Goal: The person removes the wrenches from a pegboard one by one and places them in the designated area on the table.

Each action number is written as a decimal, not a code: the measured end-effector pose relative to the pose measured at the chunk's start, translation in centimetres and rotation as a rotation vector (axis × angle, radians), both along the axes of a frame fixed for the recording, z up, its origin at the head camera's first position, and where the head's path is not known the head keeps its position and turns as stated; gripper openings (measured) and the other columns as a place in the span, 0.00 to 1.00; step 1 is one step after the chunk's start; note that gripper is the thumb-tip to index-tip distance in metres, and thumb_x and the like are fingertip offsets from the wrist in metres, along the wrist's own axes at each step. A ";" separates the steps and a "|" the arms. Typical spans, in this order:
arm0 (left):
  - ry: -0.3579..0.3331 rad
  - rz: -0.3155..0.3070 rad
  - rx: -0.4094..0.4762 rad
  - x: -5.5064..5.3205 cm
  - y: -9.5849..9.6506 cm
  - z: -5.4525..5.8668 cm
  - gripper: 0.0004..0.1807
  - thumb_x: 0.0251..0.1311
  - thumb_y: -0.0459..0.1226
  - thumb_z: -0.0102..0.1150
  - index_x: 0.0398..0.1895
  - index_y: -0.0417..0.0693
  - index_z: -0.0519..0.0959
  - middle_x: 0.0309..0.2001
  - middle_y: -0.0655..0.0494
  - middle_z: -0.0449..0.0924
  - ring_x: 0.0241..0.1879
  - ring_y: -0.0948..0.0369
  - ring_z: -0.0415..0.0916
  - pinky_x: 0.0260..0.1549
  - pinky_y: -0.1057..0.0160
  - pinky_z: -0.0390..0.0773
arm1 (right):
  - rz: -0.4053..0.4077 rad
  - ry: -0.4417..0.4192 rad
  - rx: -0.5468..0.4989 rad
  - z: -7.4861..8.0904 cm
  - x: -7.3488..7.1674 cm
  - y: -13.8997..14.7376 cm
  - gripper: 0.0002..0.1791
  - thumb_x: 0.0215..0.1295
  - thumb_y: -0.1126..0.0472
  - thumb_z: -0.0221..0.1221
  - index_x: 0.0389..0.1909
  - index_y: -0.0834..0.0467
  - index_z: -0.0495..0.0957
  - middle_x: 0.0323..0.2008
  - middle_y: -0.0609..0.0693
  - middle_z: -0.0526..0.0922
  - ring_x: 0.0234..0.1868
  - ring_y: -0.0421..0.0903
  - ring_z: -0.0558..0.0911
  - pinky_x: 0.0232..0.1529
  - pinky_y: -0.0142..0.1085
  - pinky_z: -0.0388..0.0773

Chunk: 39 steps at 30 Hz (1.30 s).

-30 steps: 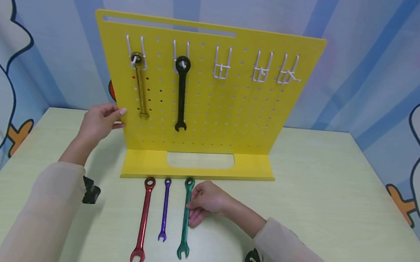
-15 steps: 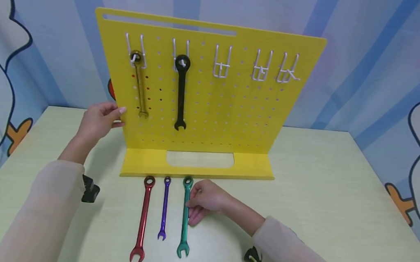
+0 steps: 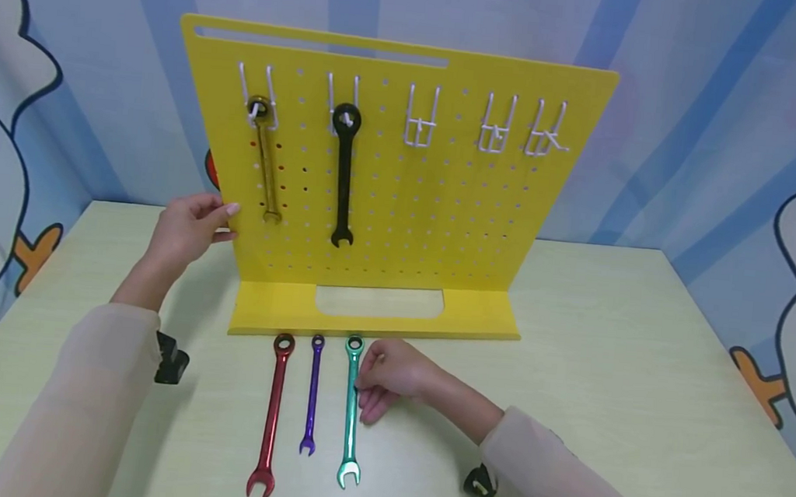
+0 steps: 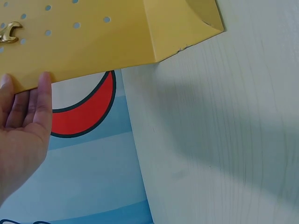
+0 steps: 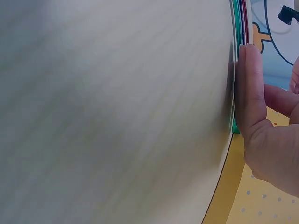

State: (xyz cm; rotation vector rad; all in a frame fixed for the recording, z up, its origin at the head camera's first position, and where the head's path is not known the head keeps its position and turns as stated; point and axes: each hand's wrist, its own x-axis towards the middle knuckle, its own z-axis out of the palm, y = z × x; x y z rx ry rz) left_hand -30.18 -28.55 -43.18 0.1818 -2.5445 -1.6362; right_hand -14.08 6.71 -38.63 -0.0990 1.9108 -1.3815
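Note:
My left hand point(image 3: 189, 228) grips the left edge of a yellow pegboard point(image 3: 407, 226), thumb in front and fingers behind; the left wrist view also shows this hand point(image 4: 23, 140) at the board's edge. Down on the table, my right hand point(image 3: 391, 377) pinches the right side of a green combination wrench point(image 3: 351, 424) near its middle. In the right wrist view the right hand's fingers point(image 5: 254, 84) lie straight along that wrench, low against the table. A purple wrench point(image 3: 312, 398) and a longer red wrench point(image 3: 274, 403) lie to its left.
On the pegboard's hooks hang a gold wrench point(image 3: 269, 164) and a black wrench point(image 3: 344, 174). To their right, a middle hook point(image 3: 419, 133), another hook point(image 3: 494, 137) and a far-right hook point(image 3: 543, 143) carry nothing. The pale table point(image 3: 604, 390) stretches rightward.
The green wrench has shifted slightly left at its ring end and turned a little, its surface now catching more light. My left hand keeps its place on the board.

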 end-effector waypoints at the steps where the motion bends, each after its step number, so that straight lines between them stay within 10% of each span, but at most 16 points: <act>1: 0.000 0.001 -0.001 0.0 0.0 0.0 0.28 0.50 0.61 0.52 0.41 0.50 0.75 0.44 0.51 0.72 0.44 0.55 0.72 0.35 0.66 0.81 | 0.002 0.006 0.005 0.0 -0.1 0.0 0.05 0.60 0.73 0.55 0.33 0.68 0.68 0.23 0.64 0.79 0.19 0.55 0.81 0.22 0.43 0.82; 9: -0.003 -0.004 -0.009 0.5 0.3 0.6 0.29 0.48 0.62 0.52 0.40 0.48 0.75 0.43 0.51 0.71 0.43 0.55 0.73 0.32 0.69 0.81 | 0.049 0.077 0.010 0.2 -0.5 0.4 0.05 0.58 0.72 0.57 0.32 0.68 0.70 0.22 0.62 0.79 0.17 0.51 0.80 0.21 0.43 0.82; 17: -0.069 -0.035 0.090 3.3 2.1 4.6 0.23 0.54 0.54 0.55 0.39 0.43 0.75 0.43 0.51 0.72 0.43 0.56 0.71 0.37 0.64 0.81 | 0.078 0.134 0.031 0.5 -1.5 0.9 0.02 0.60 0.70 0.55 0.32 0.66 0.73 0.23 0.61 0.80 0.18 0.51 0.80 0.23 0.42 0.82; 24: -0.049 -0.018 0.043 3.6 2.3 4.5 0.27 0.51 0.59 0.53 0.38 0.46 0.75 0.43 0.52 0.72 0.43 0.58 0.72 0.36 0.69 0.80 | 0.104 0.172 0.009 1.1 -2.3 1.1 0.02 0.62 0.70 0.54 0.33 0.67 0.72 0.25 0.61 0.80 0.21 0.51 0.81 0.25 0.41 0.83; 31: -0.064 -0.070 0.044 5.9 3.8 7.7 0.22 0.58 0.51 0.53 0.39 0.38 0.73 0.43 0.47 0.71 0.43 0.54 0.71 0.42 0.60 0.80 | 0.088 0.201 0.002 1.6 -3.2 1.1 0.04 0.62 0.71 0.54 0.36 0.67 0.71 0.27 0.61 0.81 0.24 0.54 0.81 0.28 0.42 0.83; 39: 0.002 -0.022 0.029 0.9 0.4 1.0 0.28 0.51 0.60 0.53 0.38 0.44 0.73 0.44 0.50 0.71 0.44 0.55 0.72 0.36 0.66 0.81 | 0.046 0.219 0.010 2.0 -4.0 1.1 0.06 0.62 0.70 0.56 0.38 0.66 0.71 0.28 0.60 0.81 0.26 0.54 0.81 0.30 0.43 0.83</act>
